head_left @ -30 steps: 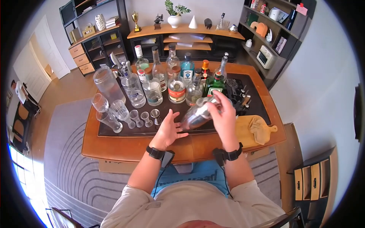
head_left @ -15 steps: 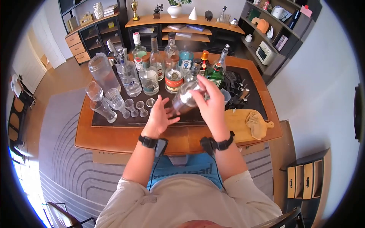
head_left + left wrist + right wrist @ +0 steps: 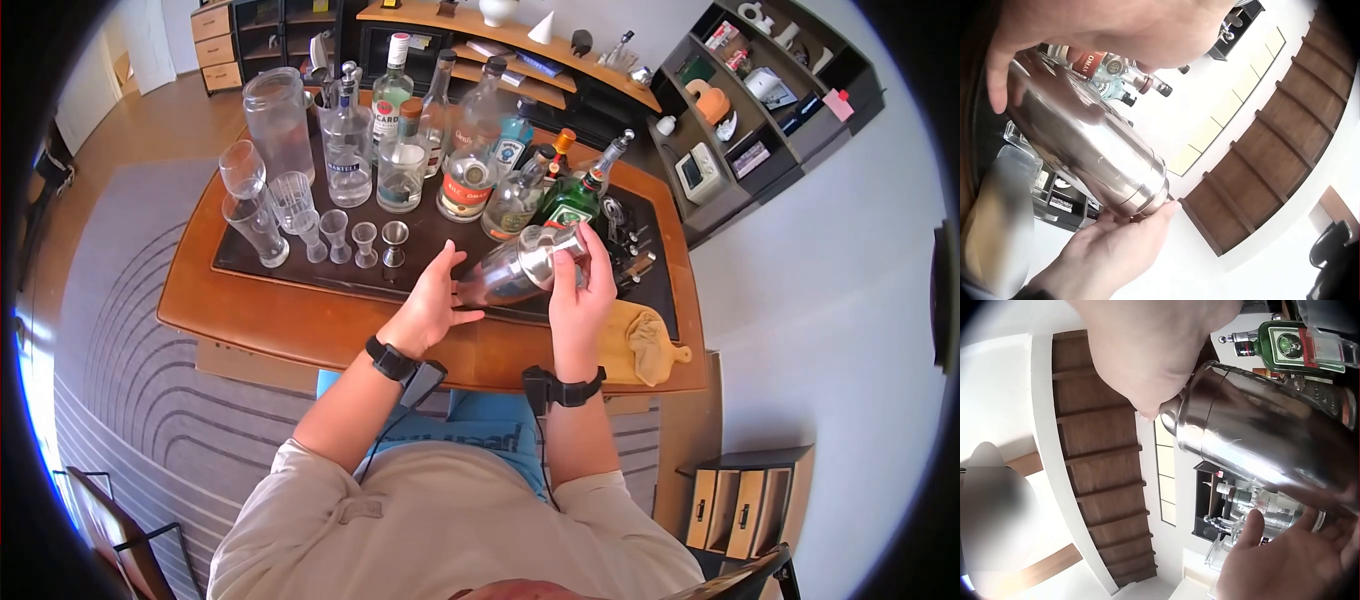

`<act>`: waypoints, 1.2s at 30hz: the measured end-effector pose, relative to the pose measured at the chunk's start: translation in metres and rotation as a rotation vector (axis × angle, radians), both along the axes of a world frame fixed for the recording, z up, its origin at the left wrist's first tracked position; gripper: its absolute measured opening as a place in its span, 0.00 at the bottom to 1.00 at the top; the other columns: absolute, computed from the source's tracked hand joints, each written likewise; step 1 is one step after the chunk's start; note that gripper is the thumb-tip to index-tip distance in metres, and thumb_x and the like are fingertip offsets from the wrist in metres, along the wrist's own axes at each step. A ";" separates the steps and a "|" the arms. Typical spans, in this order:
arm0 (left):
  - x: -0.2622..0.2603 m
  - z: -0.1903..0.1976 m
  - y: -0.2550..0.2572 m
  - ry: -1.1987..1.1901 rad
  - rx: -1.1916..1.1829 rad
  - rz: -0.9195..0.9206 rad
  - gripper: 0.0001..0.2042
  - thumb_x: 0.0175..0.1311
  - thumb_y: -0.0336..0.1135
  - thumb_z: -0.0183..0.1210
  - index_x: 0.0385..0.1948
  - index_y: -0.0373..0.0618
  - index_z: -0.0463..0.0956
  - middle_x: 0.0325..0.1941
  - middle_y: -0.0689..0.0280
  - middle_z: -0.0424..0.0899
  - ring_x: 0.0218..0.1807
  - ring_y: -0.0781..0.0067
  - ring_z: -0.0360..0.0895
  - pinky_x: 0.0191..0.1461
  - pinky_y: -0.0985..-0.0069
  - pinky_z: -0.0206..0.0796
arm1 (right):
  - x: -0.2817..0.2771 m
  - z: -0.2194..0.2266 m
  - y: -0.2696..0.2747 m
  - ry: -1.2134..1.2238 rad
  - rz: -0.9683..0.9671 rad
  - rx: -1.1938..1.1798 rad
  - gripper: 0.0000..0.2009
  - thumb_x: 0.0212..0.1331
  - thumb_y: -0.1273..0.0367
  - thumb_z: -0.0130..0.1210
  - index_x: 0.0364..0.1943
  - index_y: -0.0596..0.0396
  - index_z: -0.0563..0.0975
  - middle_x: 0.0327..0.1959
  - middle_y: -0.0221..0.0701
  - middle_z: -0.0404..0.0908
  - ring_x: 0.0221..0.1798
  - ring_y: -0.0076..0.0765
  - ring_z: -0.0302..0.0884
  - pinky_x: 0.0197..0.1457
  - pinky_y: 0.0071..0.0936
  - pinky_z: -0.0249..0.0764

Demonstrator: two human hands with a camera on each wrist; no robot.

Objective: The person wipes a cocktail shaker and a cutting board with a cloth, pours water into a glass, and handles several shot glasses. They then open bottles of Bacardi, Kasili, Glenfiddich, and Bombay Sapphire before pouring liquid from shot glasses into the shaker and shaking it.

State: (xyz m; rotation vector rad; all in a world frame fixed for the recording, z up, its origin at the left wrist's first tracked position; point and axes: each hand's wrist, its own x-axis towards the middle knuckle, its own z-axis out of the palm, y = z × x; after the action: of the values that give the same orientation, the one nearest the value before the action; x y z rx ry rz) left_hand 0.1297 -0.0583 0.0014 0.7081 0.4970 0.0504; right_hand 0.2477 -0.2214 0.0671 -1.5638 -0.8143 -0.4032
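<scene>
A shiny metal cocktail shaker point(image 3: 508, 268) lies slanted in the air over the front of the table, its capped end raised to the right. My right hand point(image 3: 580, 300) grips that capped end with thumb and fingers. At the lower end, my left hand point(image 3: 428, 308) supports the base with spread, mostly straight fingers. The left wrist view has the shaker point(image 3: 1094, 140) running down to the right hand point(image 3: 1113, 250) at its cap. In the right wrist view, the left hand point(image 3: 1291, 562) shows beside the base, some fingertips hidden behind the metal.
Several liquor bottles point(image 3: 467, 185) stand behind the shaker. Glasses point(image 3: 292, 205), a metal jigger point(image 3: 394, 242) and a tall clear pitcher point(image 3: 280, 130) are on the left. A wooden board point(image 3: 618, 345) with a crumpled tan cloth point(image 3: 651, 347) lies at the right.
The head view has turned and dipped, shifting the table in frame. The shaker has tipped nearer to level, its capped end swinging right and down. Both hands have stayed at its ends.
</scene>
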 end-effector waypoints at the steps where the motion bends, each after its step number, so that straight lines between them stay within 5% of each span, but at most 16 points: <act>1: 0.000 0.003 0.000 0.005 0.016 0.017 0.45 0.74 0.73 0.48 0.83 0.52 0.53 0.64 0.51 0.72 0.59 0.53 0.76 0.68 0.46 0.69 | -0.001 -0.001 -0.002 0.019 0.028 -0.012 0.24 0.64 0.72 0.70 0.63 0.63 0.80 0.59 0.41 0.86 0.57 0.35 0.85 0.61 0.32 0.80; 10: -0.002 0.032 -0.009 -0.072 0.050 0.008 0.44 0.76 0.72 0.47 0.83 0.50 0.53 0.62 0.52 0.74 0.61 0.55 0.76 0.70 0.43 0.66 | 0.015 -0.005 -0.007 -0.061 0.131 0.053 0.52 0.49 0.73 0.82 0.77 0.56 0.58 0.66 0.42 0.78 0.62 0.39 0.81 0.64 0.35 0.78; 13: 0.000 0.035 -0.014 -0.074 0.053 0.003 0.42 0.77 0.71 0.46 0.81 0.50 0.54 0.65 0.58 0.75 0.61 0.61 0.74 0.74 0.39 0.62 | 0.016 0.004 -0.008 -0.035 0.161 0.030 0.52 0.48 0.73 0.83 0.77 0.57 0.59 0.66 0.43 0.78 0.62 0.38 0.80 0.64 0.35 0.79; 21: 0.000 0.063 -0.021 -0.273 0.088 -0.002 0.46 0.75 0.74 0.47 0.83 0.48 0.53 0.64 0.51 0.72 0.63 0.54 0.75 0.73 0.39 0.62 | -0.004 0.052 -0.016 -0.029 0.142 0.145 0.53 0.48 0.77 0.81 0.78 0.56 0.57 0.72 0.46 0.73 0.65 0.41 0.80 0.65 0.38 0.82; 25: 0.005 0.043 0.002 -0.105 0.007 0.025 0.47 0.74 0.75 0.46 0.84 0.49 0.51 0.72 0.48 0.66 0.68 0.51 0.72 0.74 0.38 0.61 | 0.004 0.017 0.005 -0.127 0.111 -0.037 0.52 0.48 0.74 0.82 0.77 0.55 0.59 0.71 0.42 0.74 0.64 0.38 0.79 0.65 0.34 0.79; 26: 0.006 0.040 0.001 -0.106 0.007 0.028 0.47 0.74 0.75 0.46 0.84 0.49 0.51 0.72 0.48 0.66 0.68 0.51 0.72 0.74 0.38 0.61 | -0.001 0.013 0.004 0.091 0.125 -0.051 0.52 0.48 0.73 0.82 0.77 0.54 0.59 0.70 0.42 0.74 0.65 0.38 0.79 0.65 0.34 0.78; 33: -0.001 0.071 -0.008 -0.306 0.150 0.007 0.45 0.76 0.73 0.44 0.84 0.49 0.50 0.77 0.45 0.61 0.74 0.49 0.66 0.76 0.37 0.59 | -0.001 0.033 -0.018 -0.057 0.063 0.308 0.51 0.50 0.74 0.80 0.77 0.54 0.58 0.72 0.48 0.72 0.65 0.45 0.79 0.67 0.42 0.80; 36: 0.013 0.036 0.000 -0.190 0.063 -0.029 0.46 0.75 0.74 0.43 0.84 0.50 0.49 0.77 0.46 0.62 0.74 0.48 0.66 0.76 0.37 0.58 | 0.000 0.005 -0.008 0.014 0.050 -0.034 0.52 0.47 0.72 0.83 0.76 0.55 0.59 0.71 0.43 0.74 0.63 0.41 0.80 0.65 0.37 0.80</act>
State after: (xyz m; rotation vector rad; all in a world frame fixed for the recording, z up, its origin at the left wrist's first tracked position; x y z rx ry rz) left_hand 0.1431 -0.0585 0.0377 0.7639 0.3037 0.1056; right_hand 0.2482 -0.2295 0.0720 -1.5735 -0.8513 -0.3434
